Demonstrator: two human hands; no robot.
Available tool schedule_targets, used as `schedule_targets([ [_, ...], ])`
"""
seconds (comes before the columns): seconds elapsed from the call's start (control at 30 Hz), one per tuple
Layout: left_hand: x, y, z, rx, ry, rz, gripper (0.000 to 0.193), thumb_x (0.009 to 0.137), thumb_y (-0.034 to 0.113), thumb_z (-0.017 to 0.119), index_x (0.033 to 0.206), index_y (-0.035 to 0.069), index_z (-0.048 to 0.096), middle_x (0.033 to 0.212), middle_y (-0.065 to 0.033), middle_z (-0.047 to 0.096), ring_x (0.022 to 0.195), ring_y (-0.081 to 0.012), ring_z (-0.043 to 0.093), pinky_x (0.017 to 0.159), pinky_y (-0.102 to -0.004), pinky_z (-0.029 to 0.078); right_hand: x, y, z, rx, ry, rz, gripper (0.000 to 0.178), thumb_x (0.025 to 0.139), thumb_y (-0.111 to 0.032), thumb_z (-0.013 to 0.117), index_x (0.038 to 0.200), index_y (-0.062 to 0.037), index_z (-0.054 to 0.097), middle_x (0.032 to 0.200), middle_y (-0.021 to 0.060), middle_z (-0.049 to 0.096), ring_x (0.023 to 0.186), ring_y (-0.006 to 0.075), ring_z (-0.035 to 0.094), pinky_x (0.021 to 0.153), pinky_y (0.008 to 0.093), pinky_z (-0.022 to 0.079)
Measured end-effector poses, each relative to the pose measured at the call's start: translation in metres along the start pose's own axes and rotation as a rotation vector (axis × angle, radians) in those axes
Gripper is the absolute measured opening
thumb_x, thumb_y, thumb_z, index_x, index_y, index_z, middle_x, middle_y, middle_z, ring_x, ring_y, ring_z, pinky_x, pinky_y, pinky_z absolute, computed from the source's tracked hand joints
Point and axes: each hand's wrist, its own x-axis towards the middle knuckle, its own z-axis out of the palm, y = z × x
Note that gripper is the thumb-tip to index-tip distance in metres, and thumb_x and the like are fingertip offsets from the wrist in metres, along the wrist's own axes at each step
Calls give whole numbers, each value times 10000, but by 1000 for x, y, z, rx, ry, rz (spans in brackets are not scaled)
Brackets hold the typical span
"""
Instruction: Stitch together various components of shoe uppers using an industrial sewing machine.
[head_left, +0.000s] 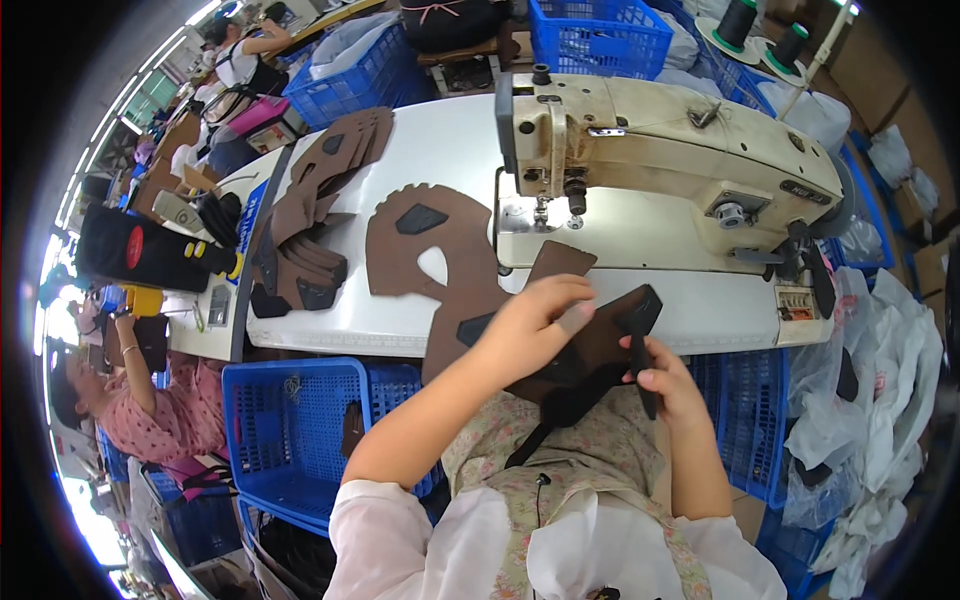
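Note:
A brown flat material piece [440, 275] with black patches and a cut-out hangs over the front edge of the white sewing table, toward my lap. My left hand [540, 325] is closed on its near part, thumb on top and the other fingers bent; the underside of this grip is hidden. Between the thumb and fingers of my right hand [668, 382] is a narrow black strip [640, 360], beside the piece's dark right corner. Beyond both hands stands a cream sewing machine [660, 130], its needle area apart from the piece.
Stacked brown pieces [335, 160] lie at the table's left. Below are a blue crate [295, 430] on the left and another blue crate [745, 420] on the right. Clear plastic bags [850, 400] hang at right. Another person [160, 400] works at far left.

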Motion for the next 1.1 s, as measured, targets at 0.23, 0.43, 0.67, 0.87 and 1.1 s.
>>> schedule_targets([
  [0.23, -6, -60, -56, 940, 55, 163, 545, 734, -4, 591, 1276, 57, 588, 1424, -153, 483, 1399, -360, 346, 1133, -492, 308, -6, -42, -53, -247, 74, -58, 652, 719, -264, 710, 1286, 11, 542, 1214, 42, 567, 1016, 110, 515, 889, 236, 408],
  [0.43, -5, -62, -62, 809, -306, -7, 769, 725, 35, 584, 1468, 142, 419, 1581, -137, 274, 1484, -340, 178, 1206, -491, 159, -15, -55, -75, -248, 180, -99, 622, 727, -292, 676, 1235, 49, 571, 1084, 93, 606, 790, 124, 550, 761, 235, 447],
  [0.67, -5, -67, -58, 782, -335, -50, 819, 754, 131, 607, 1521, 152, 321, 1607, -159, 189, 1494, -349, 133, 1210, -470, 144, -19, -44, -82, -139, 277, -207, 661, 768, -361, 657, 1242, 91, 566, 1182, 147, 624, 778, 146, 574, 702, 260, 474],
  [0.87, -9, -58, -57, 829, -429, -41, 938, 715, 195, 699, 1543, 153, 261, 1611, -169, 172, 1492, -350, 145, 1207, -471, 152, -28, -46, -81, -80, 275, -266, 667, 775, -376, 656, 1250, 84, 570, 1217, 138, 622, 831, 145, 576, 697, 257, 467],
  [1.1, -16, -47, -22, 1151, -295, 99, 1021, 571, 219, 848, 1468, 91, 378, 1516, -195, 350, 1417, -384, 305, 1156, -535, 261, -38, -40, -81, -95, 276, -235, 691, 773, -387, 662, 1263, 88, 557, 1245, 135, 610, 857, 134, 563, 714, 247, 455],
])
